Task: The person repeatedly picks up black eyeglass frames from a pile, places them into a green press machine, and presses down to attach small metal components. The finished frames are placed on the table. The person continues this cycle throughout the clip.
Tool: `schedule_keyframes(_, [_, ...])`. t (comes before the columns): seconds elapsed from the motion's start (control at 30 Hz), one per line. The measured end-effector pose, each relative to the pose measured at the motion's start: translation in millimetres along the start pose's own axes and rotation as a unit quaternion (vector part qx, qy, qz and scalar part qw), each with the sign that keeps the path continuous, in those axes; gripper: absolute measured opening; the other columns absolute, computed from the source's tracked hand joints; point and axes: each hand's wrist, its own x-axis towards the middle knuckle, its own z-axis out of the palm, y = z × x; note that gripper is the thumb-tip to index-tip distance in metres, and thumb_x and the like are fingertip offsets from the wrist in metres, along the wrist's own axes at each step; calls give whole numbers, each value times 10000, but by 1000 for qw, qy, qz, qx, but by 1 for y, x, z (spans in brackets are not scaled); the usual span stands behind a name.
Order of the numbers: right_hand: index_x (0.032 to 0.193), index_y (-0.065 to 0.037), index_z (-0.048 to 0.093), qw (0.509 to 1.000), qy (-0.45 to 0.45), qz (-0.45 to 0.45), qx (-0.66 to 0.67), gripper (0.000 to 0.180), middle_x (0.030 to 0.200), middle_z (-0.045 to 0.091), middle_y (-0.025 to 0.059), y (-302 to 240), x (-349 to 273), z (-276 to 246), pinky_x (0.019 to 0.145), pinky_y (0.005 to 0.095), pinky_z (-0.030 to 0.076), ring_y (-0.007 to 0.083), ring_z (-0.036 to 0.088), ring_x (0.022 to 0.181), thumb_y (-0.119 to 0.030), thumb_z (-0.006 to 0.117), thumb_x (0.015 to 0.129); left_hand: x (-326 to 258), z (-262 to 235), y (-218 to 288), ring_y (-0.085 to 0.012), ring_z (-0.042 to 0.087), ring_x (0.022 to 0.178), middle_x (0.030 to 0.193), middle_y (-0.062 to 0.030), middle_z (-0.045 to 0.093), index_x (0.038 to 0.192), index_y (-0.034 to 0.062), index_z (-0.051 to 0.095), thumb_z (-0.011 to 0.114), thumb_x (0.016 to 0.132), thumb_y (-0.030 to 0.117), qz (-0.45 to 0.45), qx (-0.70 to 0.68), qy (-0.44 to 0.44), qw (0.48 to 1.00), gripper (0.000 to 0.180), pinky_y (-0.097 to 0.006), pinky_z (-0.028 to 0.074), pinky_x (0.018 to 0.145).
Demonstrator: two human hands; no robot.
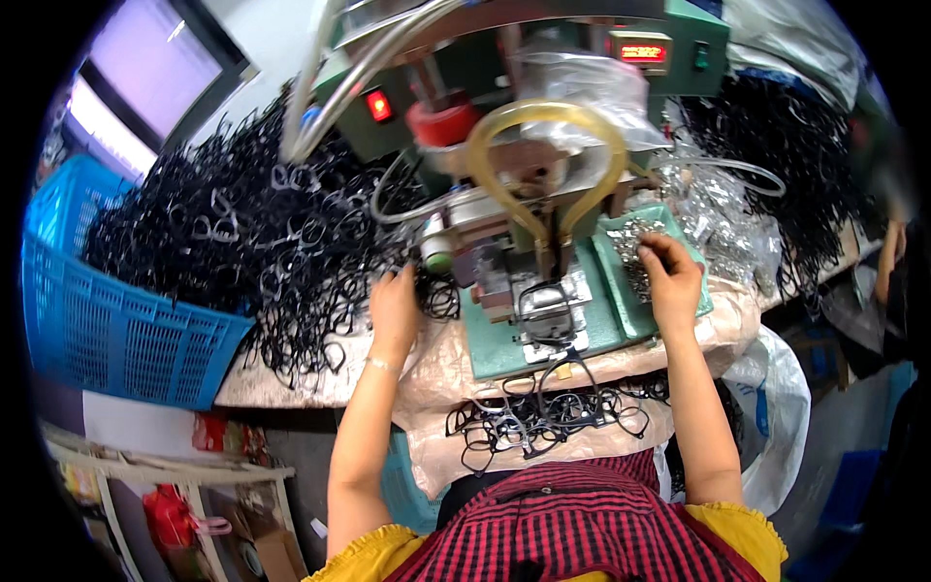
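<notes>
My left hand point(393, 312) is at the right edge of a heap of black eyeglass frames point(281, 228). Its fingers are curled, and anything in them is hidden. My right hand point(674, 284) reaches into a green tray point(630, 312) that holds many small shiny metal parts point(628, 254). Thumb and fingertips come together over the parts; what they pinch is too small to make out. Between my hands, a dark eyeglass frame point(545, 312) sits at the metal fixture point(572, 341) of a green bench machine point(495, 354).
Several eyeglass frames point(543, 422) lie on brownish sheeting point(427, 373) before me. A yellowish tube loop point(480, 131) rises over the fixture. A blue basket point(126, 325) stands left. Clear plastic bags point(722, 218) and more black frames point(776, 145) lie right.
</notes>
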Motion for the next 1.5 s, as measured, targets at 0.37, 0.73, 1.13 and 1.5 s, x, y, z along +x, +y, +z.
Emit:
schedule_keyframes(0.37, [951, -14, 729, 977, -12, -134, -165, 141, 909, 713, 106, -44, -55, -69, 817, 344, 507, 241, 668, 880, -15, 666, 826, -20, -63, -52, -144, 593, 768, 925, -72, 629, 1279, 66, 516, 559, 980, 11, -300, -608, 118, 725, 308, -277, 522, 692])
schedule_keyframes(0.73, [1243, 25, 522, 983, -121, -83, 111, 400, 911, 710, 138, -79, -31, 57, 807, 295, 503, 215, 697, 872, -25, 646, 866, -40, -34, 49, -227, 689, 867, 1015, -96, 656, 1117, 64, 552, 556, 1036, 215, -372, -694, 138, 600, 172, -307, 576, 691])
schedule_keyframes(1.13, [1398, 29, 409, 954, -129, -37, 270, 515, 986, 672, 57, -87, -52, 74, 881, 251, 461, 114, 609, 942, 10, 612, 925, 46, -164, 120, -261, 644, 1024, 1109, -182, 641, 1159, 42, 520, 582, 1008, 117, 65, -677, 233, 695, 180, -382, 595, 809])
schedule_keyframes(1.5, [1059, -72, 718, 869, -28, -159, -467, 247, 1287, 600, 217, -58, -16, -27, 994, 515, 445, 385, 538, 1258, -81, 656, 820, 16, -171, 148, -217, 692, 816, 1051, -60, 755, 921, 120, 724, 792, 729, 78, 250, -415, 116, 867, 207, -394, 518, 821])
